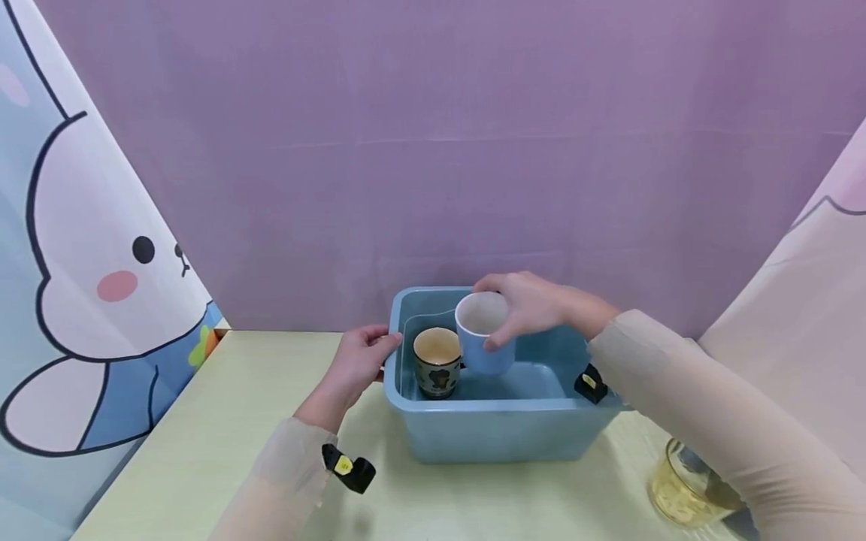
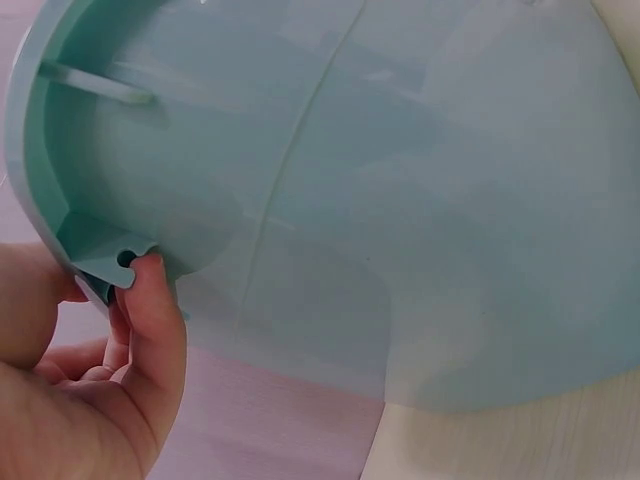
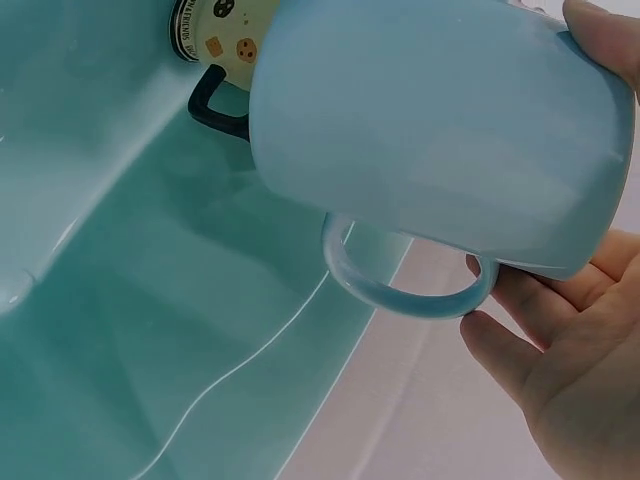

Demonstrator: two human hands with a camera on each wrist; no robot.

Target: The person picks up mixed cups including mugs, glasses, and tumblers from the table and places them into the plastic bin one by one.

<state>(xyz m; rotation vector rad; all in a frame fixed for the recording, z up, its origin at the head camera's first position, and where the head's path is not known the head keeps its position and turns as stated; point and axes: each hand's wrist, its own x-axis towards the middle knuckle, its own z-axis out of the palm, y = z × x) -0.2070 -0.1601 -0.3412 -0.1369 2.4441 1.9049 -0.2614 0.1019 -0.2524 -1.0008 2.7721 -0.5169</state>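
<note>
A light blue mug [image 1: 489, 353] with a white inside is held near its rim by my right hand [image 1: 531, 304], thumb on the near side and fingers behind. In the right wrist view the mug's handle [image 3: 410, 300] points away from the basin floor, fingertips close to it. Beside this mug, a patterned mug [image 1: 437, 368] with a cream inside and a dark handle [image 3: 215, 110] stands in the blue plastic basin [image 1: 501, 436]. My left hand [image 1: 358, 361] grips the basin's left rim, its fingers curled under the edge in the left wrist view.
A yellowish clear glass cup [image 1: 683, 488] is on the pale table [image 1: 271, 391] at the near right, partly hidden by my right sleeve. Behind the basin hangs a purple cloth [image 1: 419, 150]. A cartoon-printed curtain [image 1: 88, 248] borders the left side.
</note>
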